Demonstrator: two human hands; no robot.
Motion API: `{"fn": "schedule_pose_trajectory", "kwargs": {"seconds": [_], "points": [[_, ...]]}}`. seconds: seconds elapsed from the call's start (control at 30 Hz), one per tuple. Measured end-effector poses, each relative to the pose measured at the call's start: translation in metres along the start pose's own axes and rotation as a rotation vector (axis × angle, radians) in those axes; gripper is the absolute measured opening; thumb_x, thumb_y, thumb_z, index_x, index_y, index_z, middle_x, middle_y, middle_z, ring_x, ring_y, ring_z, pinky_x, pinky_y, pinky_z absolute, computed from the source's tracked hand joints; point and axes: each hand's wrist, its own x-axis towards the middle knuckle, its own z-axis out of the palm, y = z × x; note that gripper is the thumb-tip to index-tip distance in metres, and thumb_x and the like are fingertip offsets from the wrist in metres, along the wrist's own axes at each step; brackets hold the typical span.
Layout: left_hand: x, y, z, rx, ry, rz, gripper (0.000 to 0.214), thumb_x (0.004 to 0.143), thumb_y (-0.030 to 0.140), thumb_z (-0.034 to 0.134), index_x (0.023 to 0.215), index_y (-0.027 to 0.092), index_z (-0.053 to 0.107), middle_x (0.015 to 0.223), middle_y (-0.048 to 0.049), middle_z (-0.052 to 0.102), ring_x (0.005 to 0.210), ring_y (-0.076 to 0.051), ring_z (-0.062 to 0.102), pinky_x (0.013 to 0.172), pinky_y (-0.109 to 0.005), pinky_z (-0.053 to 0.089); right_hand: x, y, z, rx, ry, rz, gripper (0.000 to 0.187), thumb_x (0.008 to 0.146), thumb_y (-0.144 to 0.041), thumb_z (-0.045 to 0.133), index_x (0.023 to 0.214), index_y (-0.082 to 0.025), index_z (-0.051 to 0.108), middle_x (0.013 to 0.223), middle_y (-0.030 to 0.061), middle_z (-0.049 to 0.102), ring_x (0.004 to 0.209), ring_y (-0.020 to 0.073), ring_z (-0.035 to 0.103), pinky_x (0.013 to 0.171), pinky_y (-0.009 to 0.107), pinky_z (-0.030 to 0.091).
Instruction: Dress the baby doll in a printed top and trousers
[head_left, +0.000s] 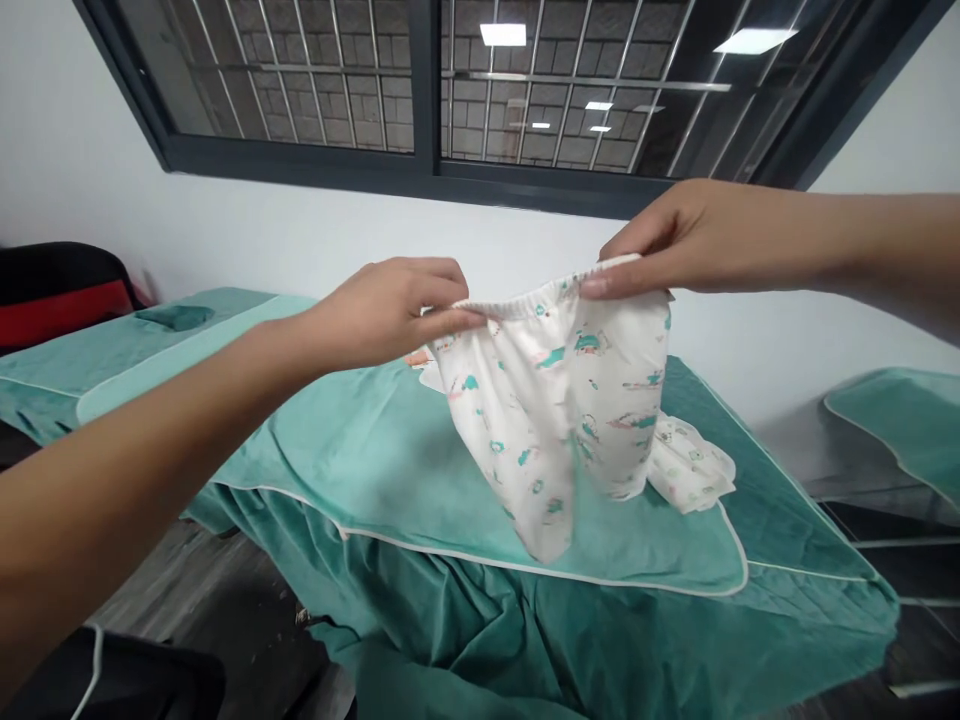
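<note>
A small pair of white patterned trousers (pixel 570 400) hangs in the air above a green-covered bed (pixel 360 450). My left hand (pixel 390 310) pinches the left end of the elastic waistband. My right hand (pixel 675 240) pinches the right end, a little higher. Both legs of the trousers dangle down, the lower tip near the light green sheet. Another white patterned garment (pixel 686 465) lies on the bed behind the trousers, partly hidden by them.
A second green-covered bed (pixel 112 350) stands at the left with a folded green cloth (pixel 174 317) on it. A third green bed (pixel 900 420) shows at the right edge. A dark window (pixel 450 90) runs along the white wall. A red and black object (pixel 52 295) sits at far left.
</note>
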Motion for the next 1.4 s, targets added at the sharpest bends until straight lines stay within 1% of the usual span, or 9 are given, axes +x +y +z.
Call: {"fn": "schedule_pose_trajectory", "kwargs": {"seconds": [0.2, 0.43, 0.63, 0.87, 0.97, 1.07, 1.13, 1.23, 1.4], "points": [[-0.002, -0.026, -0.004, -0.383, 0.223, -0.104, 0.045, 0.091, 0.061, 0.055, 0.097, 0.020, 0.073, 0.118, -0.0085, 0.068, 0.104, -0.025, 0.062, 0.094, -0.038, 0.050, -0.005, 0.018, 0.000, -0.153, -0.235, -0.031, 0.044, 0.081, -0.062, 0.069, 0.068, -0.021, 0.072, 0.063, -0.0040, 0.059, 0.062, 0.0098, 0.054, 0.059, 0.031, 0.039], [-0.002, -0.031, 0.003, -0.615, 0.269, -0.207, 0.041, 0.088, 0.058, 0.062, 0.082, 0.018, 0.069, 0.089, -0.0065, 0.070, 0.093, -0.025, 0.068, 0.084, -0.040, 0.056, -0.009, 0.008, 0.012, 0.096, -0.002, -0.051, 0.047, 0.090, -0.060, 0.064, 0.075, -0.016, 0.072, 0.080, 0.0043, 0.067, 0.075, 0.0135, 0.059, 0.074, 0.033, 0.047], [0.020, 0.007, 0.009, -0.626, 0.480, -0.253, 0.024, 0.086, 0.041, 0.068, 0.092, 0.019, 0.064, 0.095, -0.0054, 0.071, 0.093, -0.022, 0.066, 0.081, -0.037, 0.054, 0.008, -0.021, 0.041, 0.506, 0.061, -0.124, 0.040, 0.088, -0.060, 0.066, 0.086, -0.019, 0.068, 0.096, 0.0094, 0.071, 0.089, 0.0224, 0.065, 0.081, 0.040, 0.056], [0.021, 0.020, 0.027, -0.739, 0.445, -0.077, 0.045, 0.101, 0.053, 0.038, 0.142, 0.035, 0.042, 0.146, -0.0032, 0.056, 0.134, -0.026, 0.053, 0.096, -0.039, 0.052, 0.019, -0.045, 0.061, 0.679, 0.109, -0.217, 0.026, 0.084, -0.044, 0.072, 0.098, -0.026, 0.060, 0.113, 0.0059, 0.071, 0.104, 0.0249, 0.066, 0.090, 0.043, 0.058], [0.007, 0.006, 0.058, -0.713, 0.369, -0.123, 0.069, 0.090, 0.059, 0.057, 0.149, 0.030, 0.033, 0.143, -0.0087, 0.058, 0.131, -0.029, 0.055, 0.095, -0.040, 0.053, 0.025, -0.045, 0.066, 0.689, 0.189, -0.217, 0.018, 0.087, -0.039, 0.066, 0.097, -0.027, 0.057, 0.112, 0.0045, 0.070, 0.104, 0.0227, 0.065, 0.089, 0.039, 0.058], [-0.016, 0.002, 0.094, -0.720, 0.172, -0.283, 0.070, 0.077, 0.055, 0.075, 0.135, 0.023, 0.052, 0.125, -0.0098, 0.068, 0.114, -0.031, 0.064, 0.089, -0.042, 0.056, 0.039, -0.033, 0.076, 0.872, 0.277, -0.165, 0.008, 0.089, -0.030, 0.060, 0.092, -0.025, 0.055, 0.104, 0.0038, 0.068, 0.100, 0.0196, 0.065, 0.087, 0.034, 0.058], [-0.031, 0.005, 0.113, -0.731, 0.141, -0.391, 0.053, 0.079, 0.052, 0.074, 0.120, 0.022, 0.062, 0.111, -0.0082, 0.072, 0.102, -0.030, 0.067, 0.082, -0.042, 0.057, 0.051, -0.015, 0.088, 1.083, 0.356, -0.078, 0.002, 0.089, -0.023, 0.058, 0.088, -0.023, 0.056, 0.096, 0.0036, 0.067, 0.092, 0.0172, 0.065, 0.085, 0.031, 0.058], [-0.043, 0.008, 0.129, -0.678, 0.376, -0.425, 0.032, 0.081, 0.043, 0.072, 0.103, 0.021, 0.068, 0.114, -0.0074, 0.068, 0.108, -0.029, 0.064, 0.091, -0.042, 0.054, 0.067, 0.020, 0.125, 1.319, 0.368, 0.065, 0.003, 0.088, -0.017, 0.058, 0.087, -0.020, 0.059, 0.085, 0.0031, 0.066, 0.080, 0.0149, 0.064, 0.079, 0.028, 0.058], [-0.042, -0.003, 0.144, -0.756, 0.570, -0.466, 0.030, 0.081, 0.042, 0.073, 0.101, 0.021, 0.066, 0.120, -0.0057, 0.065, 0.109, -0.023, 0.062, 0.094, -0.034, 0.051, 0.063, 0.057, 0.221, 1.348, -0.086, 0.482, 0.013, 0.095, -0.028, 0.053, 0.089, -0.019, 0.060, 0.076, 0.0036, 0.066, 0.065, 0.0135, 0.061, 0.060, 0.025, 0.054]]}}
